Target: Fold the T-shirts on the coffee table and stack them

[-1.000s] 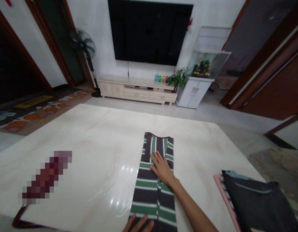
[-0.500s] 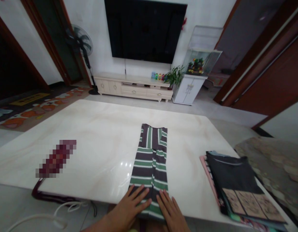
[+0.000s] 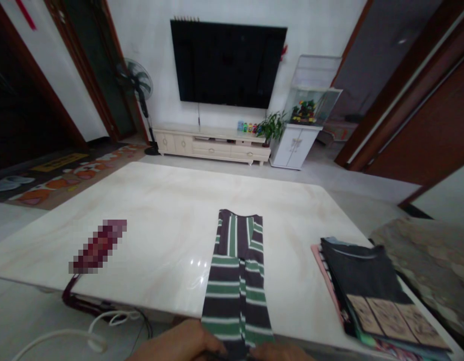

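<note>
A striped shirt [image 3: 234, 281] in dark grey, green and white lies folded into a long narrow strip, running from the middle of the white table [image 3: 160, 220] to its front edge. My left hand [image 3: 183, 341] is closed on the left side of the shirt's near end, thumb and fingers drawn together at the cloth. At the right side of that same end, my right hand [image 3: 279, 351] is bent over the hem with its fingers curled in. The frame's bottom edge cuts off both hands and the hem.
A stack of folded clothes [image 3: 367, 276], dark grey on top, lies at the table's right edge. On the left is a blurred dark red object [image 3: 98, 248], with a white cable [image 3: 62, 332] below the table edge. A TV cabinet [image 3: 213, 148] and fan [image 3: 142, 90] stand beyond.
My hands have gone from lying flat on the shirt to gripping its near end, lower in the view. The shirt has slid slightly towards me. My view has tilted up a little.
</note>
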Available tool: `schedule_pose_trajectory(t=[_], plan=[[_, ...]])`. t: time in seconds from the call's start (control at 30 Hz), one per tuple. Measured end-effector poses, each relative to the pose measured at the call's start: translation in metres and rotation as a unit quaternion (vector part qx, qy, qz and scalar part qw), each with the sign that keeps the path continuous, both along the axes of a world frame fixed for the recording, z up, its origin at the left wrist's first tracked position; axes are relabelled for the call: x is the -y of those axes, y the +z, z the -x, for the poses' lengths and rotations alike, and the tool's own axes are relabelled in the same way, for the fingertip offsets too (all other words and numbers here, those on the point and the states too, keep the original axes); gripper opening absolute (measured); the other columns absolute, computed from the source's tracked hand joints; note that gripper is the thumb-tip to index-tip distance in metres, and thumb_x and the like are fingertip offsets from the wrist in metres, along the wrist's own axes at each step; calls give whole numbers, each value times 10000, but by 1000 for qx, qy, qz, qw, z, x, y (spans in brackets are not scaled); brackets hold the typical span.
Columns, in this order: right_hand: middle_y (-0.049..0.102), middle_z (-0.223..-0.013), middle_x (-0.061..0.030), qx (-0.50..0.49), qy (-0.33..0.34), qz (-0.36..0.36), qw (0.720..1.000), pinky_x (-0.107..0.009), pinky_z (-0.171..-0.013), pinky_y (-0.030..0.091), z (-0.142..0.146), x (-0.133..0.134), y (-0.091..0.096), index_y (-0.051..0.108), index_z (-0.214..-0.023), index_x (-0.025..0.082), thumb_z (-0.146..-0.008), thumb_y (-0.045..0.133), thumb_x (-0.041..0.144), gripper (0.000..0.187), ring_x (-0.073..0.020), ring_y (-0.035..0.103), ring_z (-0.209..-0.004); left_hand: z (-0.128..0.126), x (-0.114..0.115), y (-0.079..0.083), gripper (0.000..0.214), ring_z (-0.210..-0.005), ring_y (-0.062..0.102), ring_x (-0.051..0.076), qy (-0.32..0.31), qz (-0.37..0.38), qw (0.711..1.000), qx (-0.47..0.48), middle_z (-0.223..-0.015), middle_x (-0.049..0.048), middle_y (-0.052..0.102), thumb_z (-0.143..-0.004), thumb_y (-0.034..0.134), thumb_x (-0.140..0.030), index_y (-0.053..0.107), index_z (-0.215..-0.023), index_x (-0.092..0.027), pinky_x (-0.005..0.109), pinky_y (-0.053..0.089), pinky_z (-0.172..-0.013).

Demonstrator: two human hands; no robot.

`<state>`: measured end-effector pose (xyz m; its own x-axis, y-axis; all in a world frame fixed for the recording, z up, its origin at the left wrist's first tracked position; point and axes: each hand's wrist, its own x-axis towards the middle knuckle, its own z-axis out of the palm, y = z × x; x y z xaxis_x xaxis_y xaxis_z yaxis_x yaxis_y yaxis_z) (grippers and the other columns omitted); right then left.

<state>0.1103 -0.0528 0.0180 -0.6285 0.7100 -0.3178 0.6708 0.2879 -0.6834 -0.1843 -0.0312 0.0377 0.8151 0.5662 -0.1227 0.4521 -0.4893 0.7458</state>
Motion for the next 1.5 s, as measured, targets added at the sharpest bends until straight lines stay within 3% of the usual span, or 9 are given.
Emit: schedule_pose_trajectory(t=[0.13, 0.23, 0.33, 0.57, 0.93, 1.07, 1.3, 1.4, 1.5], plan=[[692, -968, 3, -86, -138, -28, 986, -288, -812, 473, -12, -77, 40, 684, -925, 258, -786, 539, 288, 203, -208, 614, -931, -11, -81, 19, 179, -713, 585, 141, 135, 21, 989, 47, -790, -8, 669, -803, 512, -244, 662, -894, -207, 214, 421, -636], [672, -909, -41, -81, -231, -59, 968, -313, -773, 484, -6, -165, 31, 645, -897, 158, -786, 564, 281, 184, -204, 608, -868, -30, -166, 3, 162, -709, 574, 162, 277, 47, 957, 65, -741, 13, 649, -729, 561, -252, 656, -815, -153, 222, 417, -610], [630, -975, -54, -53, -272, -63, 959, -342, -741, 497, 3, -231, 7, 594, -994, 133, -839, 541, 299, 233, -176, 599, -852, -43, -227, -20, 134, -680, 565, 164, 324, 47, 943, 58, -653, -3, 613, -686, 557, -219, 642, -757, -144, 229, 413, -593], [557, -1127, -60, 6, -321, -82, 943, -384, -778, 496, 6, -278, -17, 528, -1129, 163, -856, 533, 348, 330, -187, 573, -937, -27, -277, -43, 121, -640, 570, 160, 362, 32, 931, 22, -597, -17, 568, -677, 569, -252, 610, -703, -142, 230, 406, -569], [550, -1129, -72, 60, -429, -89, 897, -413, -817, 471, 13, -266, -39, 519, -1131, 162, -842, 553, 358, 351, -195, 558, -966, -47, -276, -62, 382, -928, 567, 230, 473, 6, 881, -15, -949, 97, 626, -623, 609, -120, 573, -1003, -127, 281, 404, -755], [597, -1030, -49, -22, -415, -74, 907, -344, -726, 508, 12, -261, -24, 560, -1055, 148, -854, 541, 328, 271, -156, 594, -851, -49, -277, -34, 154, -757, 600, 220, 417, 58, 905, 59, -746, 73, 643, -632, 604, -130, 625, -779, -87, 283, 429, -667], [604, -1044, -62, -214, -375, -241, 869, -324, -813, 467, -6, -215, 63, 523, -1064, 172, -759, 539, 274, 321, -189, 566, -948, -28, -243, 60, 302, -858, 572, 171, 285, 19, 911, 298, -892, 28, 628, -691, 622, -245, 569, -961, -120, 272, 433, -776], [603, -985, -52, -215, -302, -341, 864, -335, -860, 434, -9, -167, 69, 564, -944, 203, -716, 531, 193, 230, -193, 549, -965, -9, -211, 64, 243, -910, 568, 180, 218, 1, 934, 285, -959, 41, 627, -700, 611, -215, 580, -928, -140, 290, 428, -826], [595, -1091, -43, -147, -178, -293, 928, -332, -930, 400, -18, -127, 48, 584, -1000, 245, -742, 509, 154, 284, -182, 522, -1062, 12, -182, 36, 234, -988, 548, 197, 218, -47, 964, 144, -1036, 46, 626, -716, 573, -181, 601, -949, -174, 321, 395, -907]])
